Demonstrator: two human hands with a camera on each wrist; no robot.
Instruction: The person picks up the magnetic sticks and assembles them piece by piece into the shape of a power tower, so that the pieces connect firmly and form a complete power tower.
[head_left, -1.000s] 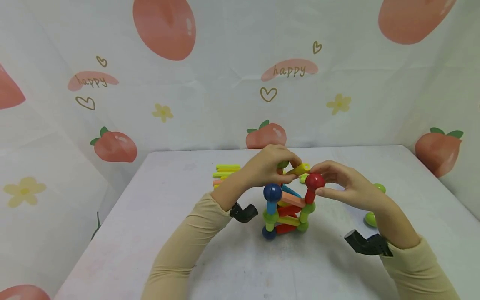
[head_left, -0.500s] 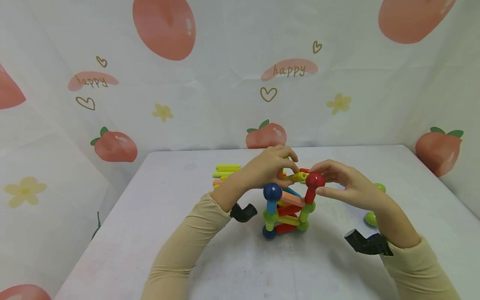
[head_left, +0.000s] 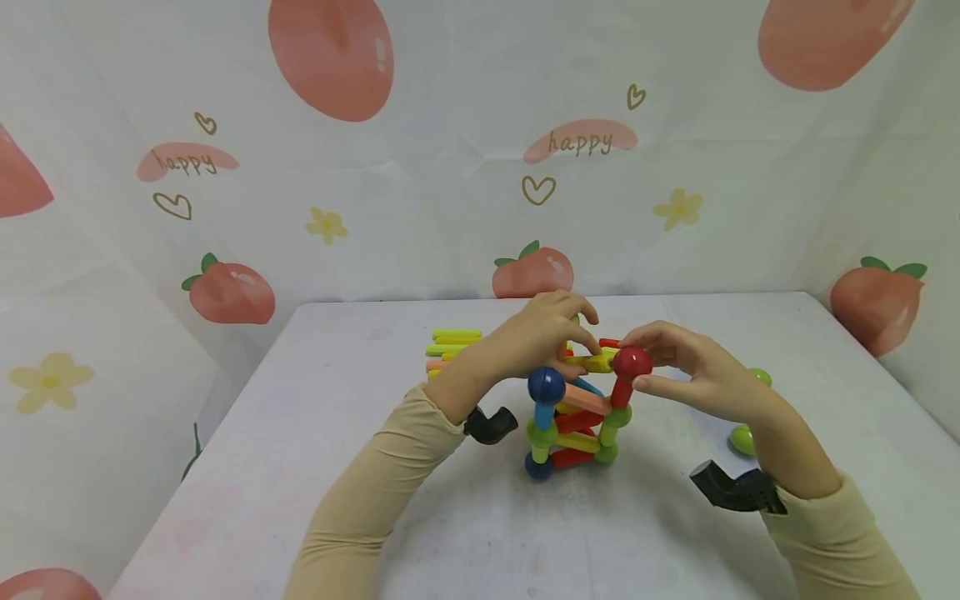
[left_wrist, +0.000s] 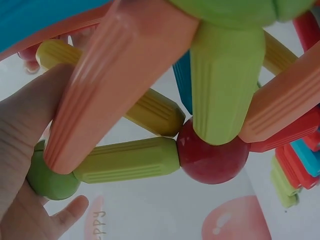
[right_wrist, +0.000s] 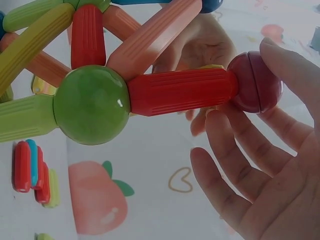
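A framework of coloured rods and balls stands on the table. My right hand holds the red ball at its top right corner between thumb and fingers. Below that ball is a red rod, joined to a green ball. Reaching over the back of the framework, my left hand pinches a yellow rod, whose right end meets the red ball. A blue ball tops the near left corner. In the left wrist view, another green ball lies beside the left hand; some fingertips are hidden.
Several loose yellow, green and orange rods lie behind my left forearm. Two green balls rest beside my right wrist. Red, blue and green rods lie in a group in the right wrist view.
My left hand has lowered the yellow rod and levelled it, bringing its end against the red ball. The right hand has stayed at the red ball.
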